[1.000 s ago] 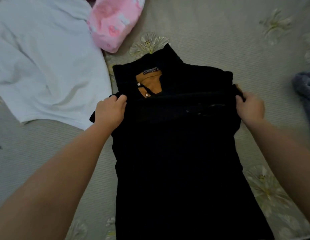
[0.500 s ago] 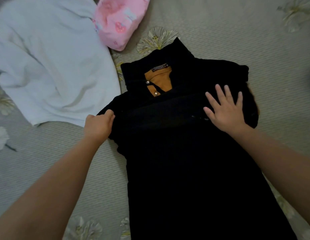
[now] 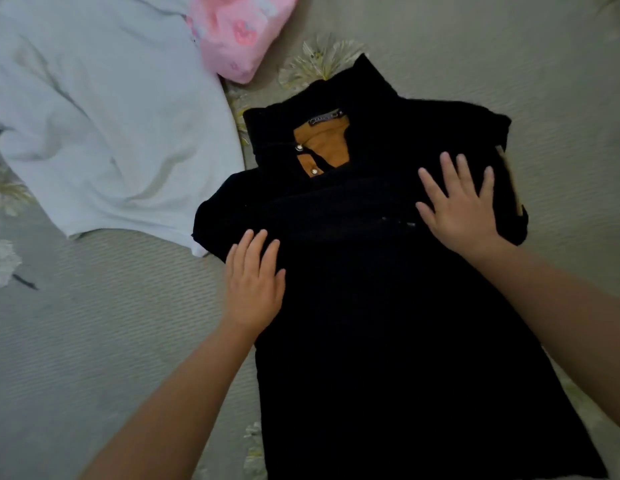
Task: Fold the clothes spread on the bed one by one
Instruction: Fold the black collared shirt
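Across the middle of the frame lay the black shirt (image 3: 388, 306), collar toward the top, sleeves already folded in over the chest. Half a second before, the left hand (image 3: 254, 285) had been gripping the sleeve edge at the shirt's left side; now it lay flat, fingers straight, on the cloth. The right hand (image 3: 462, 206) stayed spread flat on the folded sleeve at centre right. The hands were apart, holding nothing. That suggested the sleeve fold was done and being smoothed, with the lengthwise fold still to come. A small neck label (image 3: 326, 116) sat above the tan lining (image 3: 322, 143); its writing was too small to read. The white shirt (image 3: 104, 126) waited at upper left beside the pink bundle (image 3: 239, 29).
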